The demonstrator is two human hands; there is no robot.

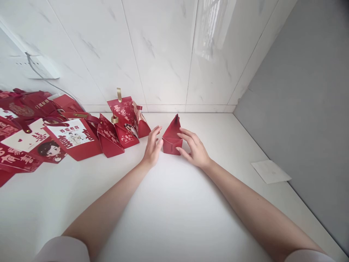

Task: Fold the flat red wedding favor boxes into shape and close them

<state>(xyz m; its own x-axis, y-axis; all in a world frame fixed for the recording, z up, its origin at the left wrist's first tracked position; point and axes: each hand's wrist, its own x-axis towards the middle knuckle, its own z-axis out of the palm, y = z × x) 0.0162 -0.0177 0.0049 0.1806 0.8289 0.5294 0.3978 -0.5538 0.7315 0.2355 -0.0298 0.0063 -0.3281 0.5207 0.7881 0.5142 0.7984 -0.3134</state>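
A small red paper gift box (172, 146) stands on the white tabletop, its front wall low and a pointed back panel rising behind it. The top gapes towards me, and a slit shows in the front face. My right hand (194, 147) rests on the box's right side, thumb at the front and fingertips on the edge higher up. At the left side of the box is my left hand (153, 147), fingers apart and holding nothing. Whether its thumb touches the box wall, I cannot tell.
Several folded red gift boxes with ribbon handles stand to the left, the nearest a tall printed box (127, 125). More red boxes (79, 140) crowd the far left. A white paper sheet (271, 171) lies at the right edge. Behind is a tiled wall (160, 54) with a socket (40, 67).
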